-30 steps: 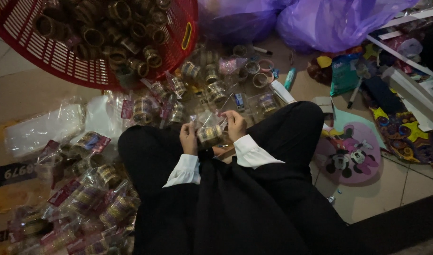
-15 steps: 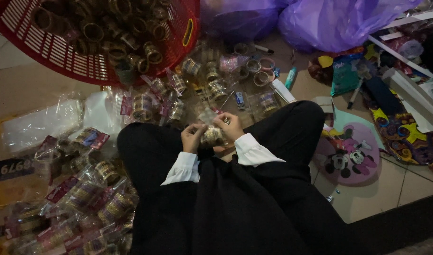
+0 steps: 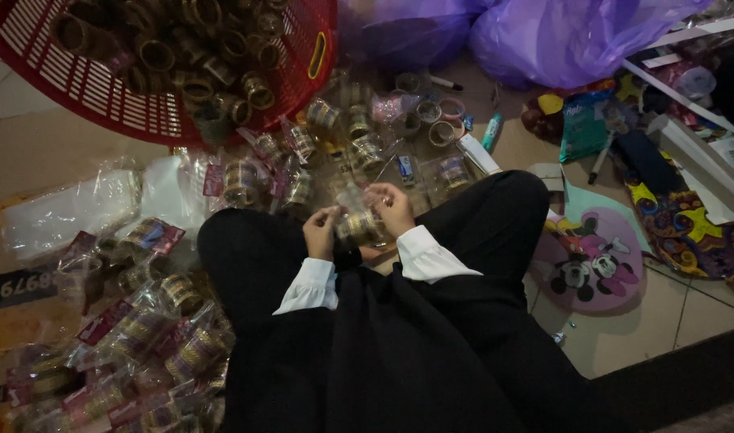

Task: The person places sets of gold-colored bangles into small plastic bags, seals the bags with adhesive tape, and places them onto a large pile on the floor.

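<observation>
Bangles (image 3: 359, 227), a gold stack in a clear crinkly bag, held over the lap between both hands. Left hand (image 3: 320, 231) pinched on the bag's near edge, right hand (image 3: 393, 208) closed on its top and far side. Probably light and stiff inside, slippery outside (thin film, apt to slide or tear); best gripped around the stack itself, not the loose film. Around, on the floor (image 3: 623, 337): packed bangle bags (image 3: 155, 329) heaped to the left, a red basket (image 3: 102, 100) of loose bangles ahead, purple sacks (image 3: 559, 36) beyond.
</observation>
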